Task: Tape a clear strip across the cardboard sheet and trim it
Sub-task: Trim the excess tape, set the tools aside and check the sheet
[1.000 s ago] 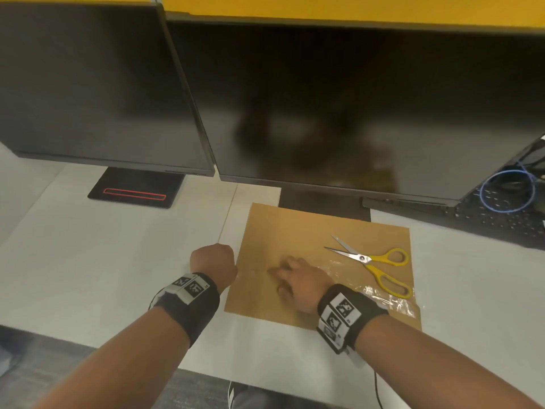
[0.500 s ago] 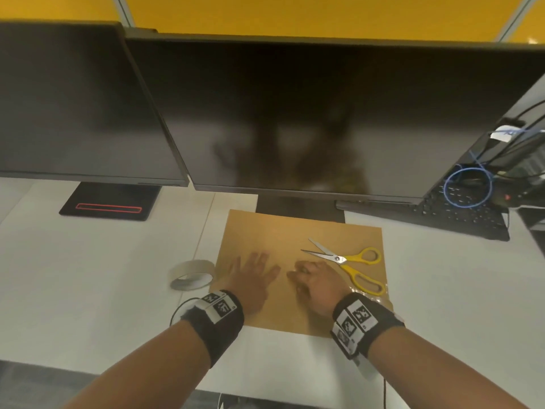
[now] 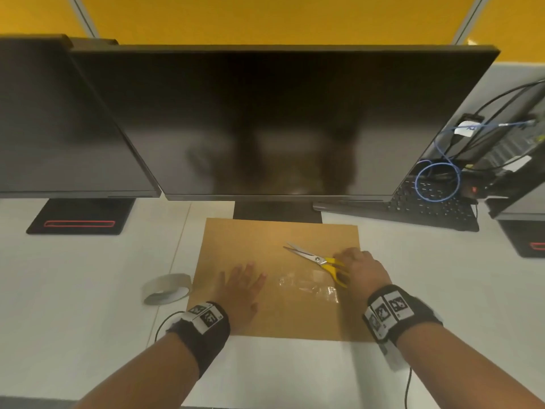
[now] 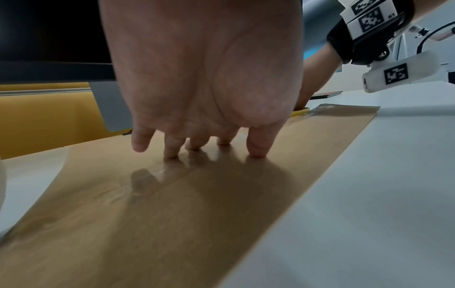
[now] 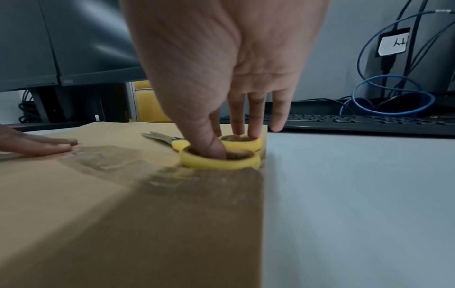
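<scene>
A brown cardboard sheet (image 3: 250, 240) lies flat on the white desk, with a wrinkled clear tape strip (image 3: 306, 286) stuck across its middle. My left hand (image 3: 241, 286) presses flat on the sheet's left part, fingers spread and straight (image 4: 197, 144) on the glossy tape (image 4: 157, 175). Yellow-handled scissors (image 3: 326, 262) lie on the sheet's right side, blades slightly apart and pointing left. My right hand (image 3: 361, 267) is on their handles: the thumb sits inside the near ring (image 5: 219, 161) and the fingers reach into the far ring. The scissors still rest on the cardboard (image 5: 123, 214).
A roll of clear tape (image 3: 166, 289) stands on the desk just left of the sheet. Two dark monitors (image 3: 280, 122) fill the back, one stand (image 3: 79, 216) at left. A black keyboard (image 3: 427, 211) and coiled blue cable (image 3: 436, 181) lie at the back right.
My left hand left the tape roll and now lies flat on the cardboard. My right hand slid right off the tape strip onto the scissors' handles. The head view tilted up.
</scene>
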Available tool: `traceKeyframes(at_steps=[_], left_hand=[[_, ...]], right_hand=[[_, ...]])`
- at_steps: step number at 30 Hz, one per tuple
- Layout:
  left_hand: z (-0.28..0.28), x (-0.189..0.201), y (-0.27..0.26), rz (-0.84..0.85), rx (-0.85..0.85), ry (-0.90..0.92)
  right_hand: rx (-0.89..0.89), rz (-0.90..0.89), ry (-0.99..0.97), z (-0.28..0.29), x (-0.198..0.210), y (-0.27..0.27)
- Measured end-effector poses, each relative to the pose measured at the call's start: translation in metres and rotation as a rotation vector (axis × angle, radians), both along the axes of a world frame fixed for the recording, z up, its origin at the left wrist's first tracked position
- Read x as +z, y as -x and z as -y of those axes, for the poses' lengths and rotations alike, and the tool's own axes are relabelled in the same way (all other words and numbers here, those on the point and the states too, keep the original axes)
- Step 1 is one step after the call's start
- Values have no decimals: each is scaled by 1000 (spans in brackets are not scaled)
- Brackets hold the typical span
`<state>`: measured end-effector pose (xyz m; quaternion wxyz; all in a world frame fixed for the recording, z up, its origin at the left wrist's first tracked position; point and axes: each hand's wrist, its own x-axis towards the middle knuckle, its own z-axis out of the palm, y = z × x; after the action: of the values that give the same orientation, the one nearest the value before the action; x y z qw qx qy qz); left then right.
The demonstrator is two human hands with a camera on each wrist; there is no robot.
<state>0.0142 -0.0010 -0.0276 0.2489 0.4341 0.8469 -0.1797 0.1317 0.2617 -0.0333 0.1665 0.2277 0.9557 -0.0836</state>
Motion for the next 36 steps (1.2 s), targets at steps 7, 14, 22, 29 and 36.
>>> traceKeyframes(at_steps=[7, 14, 22, 29, 36], left_hand=[[-1, -1, -1, -15, 2, -19], [4, -4, 3, -16, -5, -66], [25, 13, 24, -21, 29, -263], [83, 49, 76, -93, 374, -150], [97, 51, 91, 101, 416, -165]], right_hand=[[52, 1, 89, 5, 2, 3], [27, -81, 253, 32, 17, 16], [51, -38, 494, 107, 9, 42], [285, -9, 205, 124, 2, 42], [536, 11, 97, 155, 23, 68]])
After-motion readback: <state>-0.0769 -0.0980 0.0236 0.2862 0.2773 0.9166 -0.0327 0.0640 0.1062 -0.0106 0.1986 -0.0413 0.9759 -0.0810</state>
